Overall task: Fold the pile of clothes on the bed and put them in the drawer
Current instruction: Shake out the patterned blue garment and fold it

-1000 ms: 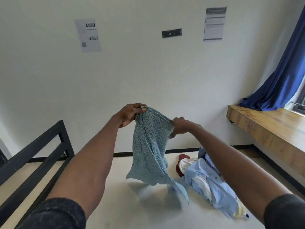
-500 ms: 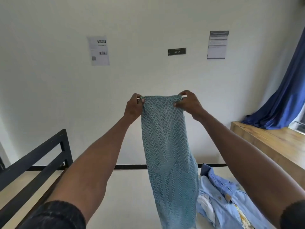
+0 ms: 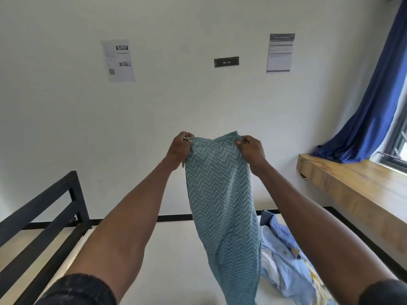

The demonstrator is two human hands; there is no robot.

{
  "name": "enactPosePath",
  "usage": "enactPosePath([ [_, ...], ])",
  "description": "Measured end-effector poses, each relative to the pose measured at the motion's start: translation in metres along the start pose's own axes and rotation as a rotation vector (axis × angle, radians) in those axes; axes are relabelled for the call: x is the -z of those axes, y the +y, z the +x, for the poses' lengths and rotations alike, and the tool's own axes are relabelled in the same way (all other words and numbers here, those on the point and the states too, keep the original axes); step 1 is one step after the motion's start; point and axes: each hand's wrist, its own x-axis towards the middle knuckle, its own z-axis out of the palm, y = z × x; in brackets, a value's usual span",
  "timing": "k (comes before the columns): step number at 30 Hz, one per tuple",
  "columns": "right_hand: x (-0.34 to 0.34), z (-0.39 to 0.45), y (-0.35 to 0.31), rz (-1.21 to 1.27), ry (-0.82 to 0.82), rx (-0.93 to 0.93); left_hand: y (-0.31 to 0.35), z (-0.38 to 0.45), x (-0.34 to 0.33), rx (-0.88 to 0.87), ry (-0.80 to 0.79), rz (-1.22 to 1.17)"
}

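Note:
A teal garment with a zigzag pattern point(image 3: 222, 203) hangs full length in front of me, held up by its elastic waistband. My left hand point(image 3: 179, 148) pinches the left end of the waistband and my right hand point(image 3: 251, 148) pinches the right end, both raised at chest height. The garment's lower end drops out of view at the bottom edge. On the white bed point(image 3: 171, 260) below, to the right, lies a pile of light blue clothes point(image 3: 284, 256), partly hidden behind the hanging garment. No drawer is in view.
A black metal bed rail point(image 3: 44, 216) runs along the left side. A wooden ledge point(image 3: 352, 186) lines the right wall under a window with a blue curtain point(image 3: 378, 102). Papers and a small sign hang on the white wall ahead.
The garment went from a bunched, swinging bundle to hanging straight by its waistband. Both hands rose and spread to the waistband's two ends. My view tilted upward.

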Motion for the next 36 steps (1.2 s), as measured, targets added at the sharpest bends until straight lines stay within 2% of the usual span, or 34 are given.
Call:
enactPosePath([
  [2,-0.001,-0.003,-0.003,-0.012,-0.026,0.025,0.004,0.000,0.005,0.034,-0.112,0.012],
  [6,-0.008,-0.013,-0.013,-0.011,-0.128,0.121,0.023,-0.002,0.008,-0.033,-0.376,0.246],
  [9,-0.017,-0.022,-0.017,-0.058,-0.265,0.209,0.035,0.001,0.002,0.079,-0.552,0.101],
  [11,-0.023,-0.026,-0.020,-0.128,-0.311,0.250,0.037,0.002,0.001,0.086,-0.648,0.147],
  [14,-0.031,-0.026,-0.021,-0.191,-0.286,0.274,0.032,0.001,0.002,0.038,-0.589,0.230],
  [18,-0.028,-0.024,-0.017,-0.190,-0.260,0.257,0.032,-0.008,-0.005,0.051,-0.559,0.087],
  [21,-0.018,-0.029,0.002,-0.190,-0.310,0.188,0.035,-0.016,-0.012,0.056,-0.539,0.137],
  [24,-0.014,-0.038,0.036,-0.269,-0.384,0.105,0.038,-0.021,-0.011,0.080,-0.504,0.151],
  [30,-0.027,-0.078,0.118,-0.500,-0.610,-0.055,0.049,-0.025,0.001,0.066,-0.440,0.018],
  [33,-0.032,-0.093,0.160,-0.618,-0.619,-0.148,0.053,-0.025,0.012,0.088,-0.429,-0.015],
  [36,-0.029,-0.097,0.186,-0.573,-0.554,-0.175,0.048,-0.028,0.032,0.132,-0.368,-0.026],
])
